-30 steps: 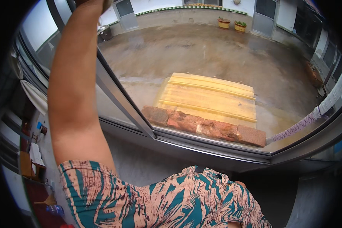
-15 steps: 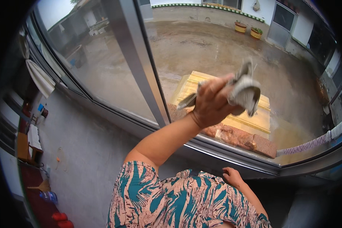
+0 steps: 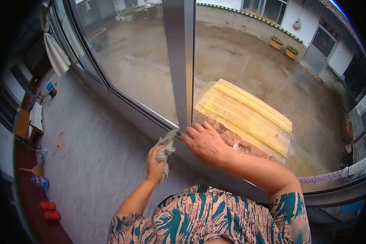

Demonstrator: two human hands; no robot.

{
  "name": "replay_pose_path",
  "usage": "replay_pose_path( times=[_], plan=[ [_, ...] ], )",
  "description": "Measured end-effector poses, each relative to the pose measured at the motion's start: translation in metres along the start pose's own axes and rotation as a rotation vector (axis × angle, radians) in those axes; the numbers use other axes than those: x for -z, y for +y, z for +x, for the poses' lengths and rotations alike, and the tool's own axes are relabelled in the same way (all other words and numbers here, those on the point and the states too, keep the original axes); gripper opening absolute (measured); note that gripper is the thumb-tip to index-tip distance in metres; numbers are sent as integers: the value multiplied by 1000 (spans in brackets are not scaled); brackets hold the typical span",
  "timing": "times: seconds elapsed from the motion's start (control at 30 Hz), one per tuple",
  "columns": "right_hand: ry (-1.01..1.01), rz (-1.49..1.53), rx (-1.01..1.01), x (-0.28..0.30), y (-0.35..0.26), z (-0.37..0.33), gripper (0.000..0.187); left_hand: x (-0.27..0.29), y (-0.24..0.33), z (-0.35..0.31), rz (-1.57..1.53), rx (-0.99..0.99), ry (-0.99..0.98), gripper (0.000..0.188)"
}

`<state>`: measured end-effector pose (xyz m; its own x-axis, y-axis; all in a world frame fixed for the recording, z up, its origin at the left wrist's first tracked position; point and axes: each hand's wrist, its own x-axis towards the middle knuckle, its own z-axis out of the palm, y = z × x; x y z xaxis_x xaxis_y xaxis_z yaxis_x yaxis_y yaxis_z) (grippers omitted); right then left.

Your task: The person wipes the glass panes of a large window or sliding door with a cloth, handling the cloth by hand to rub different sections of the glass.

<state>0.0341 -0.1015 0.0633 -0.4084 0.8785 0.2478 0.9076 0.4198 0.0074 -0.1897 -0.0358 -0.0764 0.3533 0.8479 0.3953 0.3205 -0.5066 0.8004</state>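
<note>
A crumpled grey-white cloth (image 3: 165, 151) is bunched in my left hand (image 3: 153, 166), whose fingers close round it just inside the window. My right hand (image 3: 205, 142) reaches across to the lower end of the grey upright window frame (image 3: 181, 65). Its fingers are curled against the frame's edge, the tips partly hidden and slightly blurred. Left of the upright is a hazy glass pane (image 3: 134, 61). To the right, a yellow ribbed panel (image 3: 248, 116) and a row of reddish bricks (image 3: 229, 136) lie outside, partly behind my right forearm.
A tied pale curtain (image 3: 55, 53) hangs at the left. Along the room's far left are a wooden bench (image 3: 23, 124), a blue-labelled bottle (image 3: 40, 182), a broom head (image 3: 37, 169) and red objects (image 3: 49, 210). Outside stand two yellow flowerpots (image 3: 276, 42) in a wet yard.
My left hand has come down and left from the window opening, still with the cloth. My right hand has risen from beside my body to the frame. The view has turned leftward.
</note>
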Motion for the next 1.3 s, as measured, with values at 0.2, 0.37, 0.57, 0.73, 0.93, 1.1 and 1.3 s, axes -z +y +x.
replay_pose_path(
  times=[0.2,0.37,0.57,0.73,0.93,1.1,1.3],
  plan=[
    [318,-710,169,-40,31,76,29,18,-52,-95,-533,802,292,38],
    [140,-858,267,-45,34,97,21,20,-77,-123,-527,756,418,40],
    [30,-809,180,-48,42,103,22,6,-67,-115,-566,703,449,43],
    [45,-897,182,-35,32,82,19,4,-52,-112,-556,704,399,38],
    [-12,-786,148,-26,31,23,13,5,-41,-102,-560,692,380,45],
    [54,-633,158,-5,29,-47,13,1,-24,-71,-661,637,366,46],
    [-17,-608,50,22,13,-125,25,-1,-18,-29,-701,482,466,46]
  ],
)
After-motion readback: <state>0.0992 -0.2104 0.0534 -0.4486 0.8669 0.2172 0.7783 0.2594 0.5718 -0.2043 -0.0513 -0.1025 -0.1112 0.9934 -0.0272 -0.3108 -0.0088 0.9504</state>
